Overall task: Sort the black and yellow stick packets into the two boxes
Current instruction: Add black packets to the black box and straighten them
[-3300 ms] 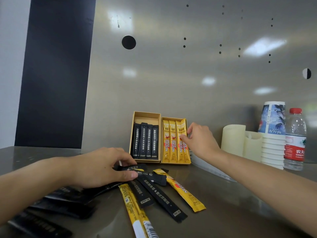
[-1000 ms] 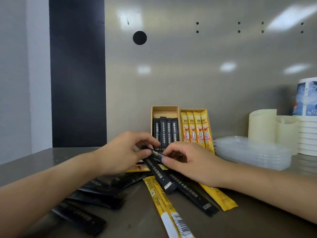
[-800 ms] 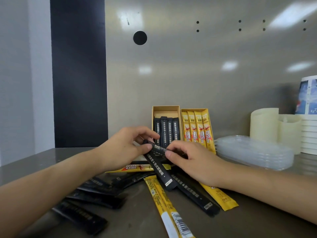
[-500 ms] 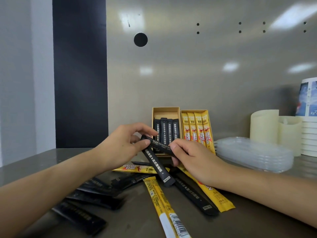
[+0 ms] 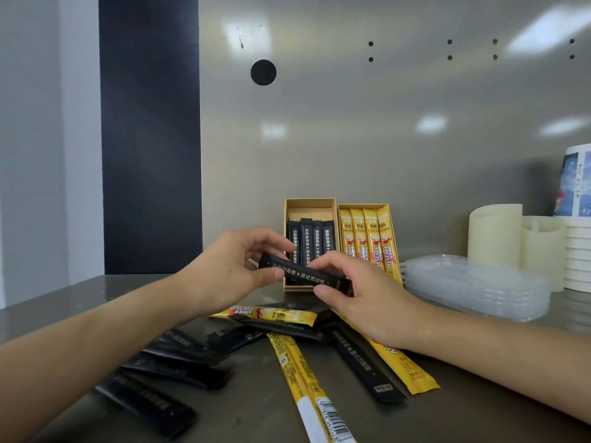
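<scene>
Both hands hold one black stick packet (image 5: 297, 272) level in the air, just in front of the boxes. My left hand (image 5: 228, 266) pinches its left end, my right hand (image 5: 361, 292) grips its right end. Behind it the left box (image 5: 309, 204) holds several black packets standing side by side, and the right box (image 5: 361, 206) holds several yellow packets. On the metal counter below lie loose black packets (image 5: 179, 356) and yellow packets (image 5: 297, 362), partly overlapping; another yellow packet (image 5: 406, 369) runs under my right wrist.
A stack of clear plastic lids (image 5: 473, 286) lies right of the boxes. Behind it stand two cream cylinders (image 5: 494, 235) and a stack of paper cups (image 5: 579, 219). A steel wall (image 5: 351, 123) closes the back of the counter.
Both hands have lifted the black packet off the pile up to the level of the boxes. One second ago the hands were low over the loose packets.
</scene>
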